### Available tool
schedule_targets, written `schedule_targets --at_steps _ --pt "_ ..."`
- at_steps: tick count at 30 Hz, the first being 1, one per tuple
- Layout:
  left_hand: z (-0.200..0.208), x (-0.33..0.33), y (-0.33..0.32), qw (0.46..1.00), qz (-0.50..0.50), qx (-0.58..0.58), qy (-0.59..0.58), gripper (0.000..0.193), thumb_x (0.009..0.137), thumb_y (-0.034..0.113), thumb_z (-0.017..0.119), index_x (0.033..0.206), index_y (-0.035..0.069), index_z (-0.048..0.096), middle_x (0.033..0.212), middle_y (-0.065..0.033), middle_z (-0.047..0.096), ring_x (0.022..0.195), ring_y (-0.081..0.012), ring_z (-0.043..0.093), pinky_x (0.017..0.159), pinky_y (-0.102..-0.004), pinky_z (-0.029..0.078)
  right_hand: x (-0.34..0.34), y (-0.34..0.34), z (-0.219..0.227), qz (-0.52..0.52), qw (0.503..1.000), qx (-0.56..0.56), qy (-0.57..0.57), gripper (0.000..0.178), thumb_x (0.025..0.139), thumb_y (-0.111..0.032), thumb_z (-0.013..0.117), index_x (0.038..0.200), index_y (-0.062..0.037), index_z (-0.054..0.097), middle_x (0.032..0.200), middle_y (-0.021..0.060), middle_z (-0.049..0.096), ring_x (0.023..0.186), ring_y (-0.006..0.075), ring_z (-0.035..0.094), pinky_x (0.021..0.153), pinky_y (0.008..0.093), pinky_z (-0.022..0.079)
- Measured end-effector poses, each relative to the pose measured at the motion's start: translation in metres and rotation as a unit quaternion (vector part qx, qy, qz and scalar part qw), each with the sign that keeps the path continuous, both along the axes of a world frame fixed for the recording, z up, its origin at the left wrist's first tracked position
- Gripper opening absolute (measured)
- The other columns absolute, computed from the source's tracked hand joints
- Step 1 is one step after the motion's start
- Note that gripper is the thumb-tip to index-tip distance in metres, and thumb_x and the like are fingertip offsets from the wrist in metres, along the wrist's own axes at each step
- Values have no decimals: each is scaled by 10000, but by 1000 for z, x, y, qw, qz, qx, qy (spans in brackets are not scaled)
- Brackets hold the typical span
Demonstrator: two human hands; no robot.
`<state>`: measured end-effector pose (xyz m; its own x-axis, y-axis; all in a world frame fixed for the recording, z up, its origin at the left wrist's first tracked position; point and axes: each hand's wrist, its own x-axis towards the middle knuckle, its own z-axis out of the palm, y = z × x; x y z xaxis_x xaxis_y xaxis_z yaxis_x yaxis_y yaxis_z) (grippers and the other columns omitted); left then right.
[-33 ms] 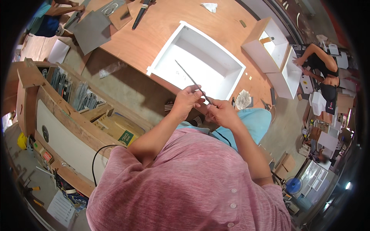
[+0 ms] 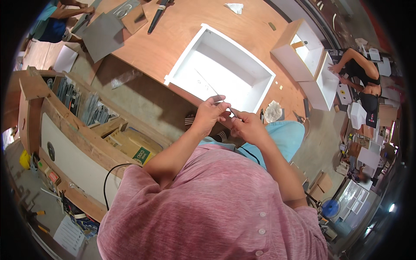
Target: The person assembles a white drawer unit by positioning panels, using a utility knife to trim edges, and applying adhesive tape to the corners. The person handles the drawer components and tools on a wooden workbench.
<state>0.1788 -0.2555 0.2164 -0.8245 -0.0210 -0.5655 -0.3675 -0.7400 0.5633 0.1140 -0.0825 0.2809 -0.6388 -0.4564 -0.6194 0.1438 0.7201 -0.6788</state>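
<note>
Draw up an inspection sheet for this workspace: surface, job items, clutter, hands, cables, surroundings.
Surface: wooden table, carrying an open white box.
Job items: thin dark rod, slanting over the box; material unclear.
Clutter: crumpled whitish wad and pliers near the table's edge; white scrap farther back.
Hands: left hand and right hand both hold the rod.
Cables: black cable looping beside the left sleeve.
Surroundings: one co-worker at right, another at upper left; blue fan at lower right.
</note>
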Motion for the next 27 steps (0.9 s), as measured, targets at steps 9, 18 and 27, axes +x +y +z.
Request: schedule_targets --at_steps 9,18,27 --pt "-1 17 -10 994 65 90 14 431 1012 164 642 1373 -17 491 1223 -188 667 1044 -249 690 902 -403 584 17 -11 25 80 978 2 192 484 876 -208 754 1323 -58 645 1066 182 660 944 341 677 823 440 535" --pt "-52 46 -21 983 73 168 14 359 1015 212 660 1325 67 549 1253 -158 677 1086 -243 681 941 -419 566 20 9 10 249 951 61 174 604 885 -234 729 1431 -51 543 1160 176 663 1078 368 649 957 485 480" --pt "-103 75 -17 974 94 196 -63 338 1042 323 613 1296 102 576 1279 -122 676 1090 -195 667 949 -376 555 19 3 -5 231 970 -11 75 523 876 -160 711 1382 -88 604 1150 177 673 1070 350 651 940 439 514"
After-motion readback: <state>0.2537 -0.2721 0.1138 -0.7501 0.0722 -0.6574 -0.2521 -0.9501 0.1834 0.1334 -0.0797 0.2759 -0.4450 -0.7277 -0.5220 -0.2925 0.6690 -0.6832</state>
